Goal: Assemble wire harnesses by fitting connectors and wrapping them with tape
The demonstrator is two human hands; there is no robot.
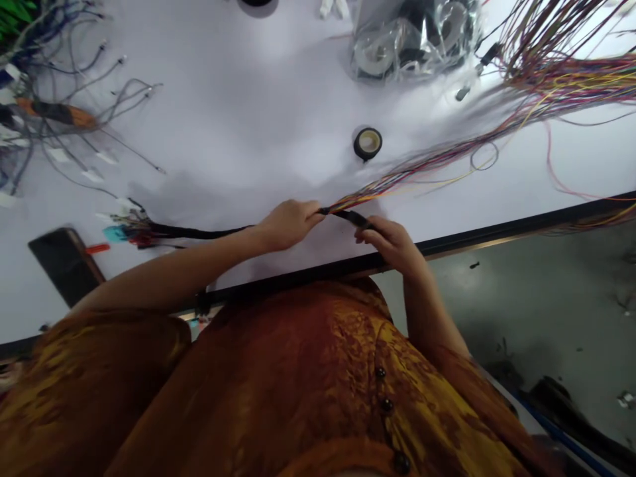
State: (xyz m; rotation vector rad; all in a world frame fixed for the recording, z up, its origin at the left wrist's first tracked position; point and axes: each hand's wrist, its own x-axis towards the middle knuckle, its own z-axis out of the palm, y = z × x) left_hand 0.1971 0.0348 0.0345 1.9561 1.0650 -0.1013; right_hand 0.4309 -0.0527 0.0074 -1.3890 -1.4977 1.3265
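Note:
My left hand is closed around a wire harness, whose black-wrapped length runs out to the left on the white table. Beyond my fingertips the loose multicoloured wires fan away to the upper right. A strip of black tape stretches from the wrapped end of the bundle to my right hand, which pinches its other end near the table's front edge. Behind the hands, a roll of black tape lies flat. At the harness's left end sit several connectors, red, teal and white.
A dark phone lies at the left front. Cables and an orange-handled tool occupy the far left. A clear plastic bag of tape rolls stands at the back. More loose wires spread at right. The black table edge runs before me.

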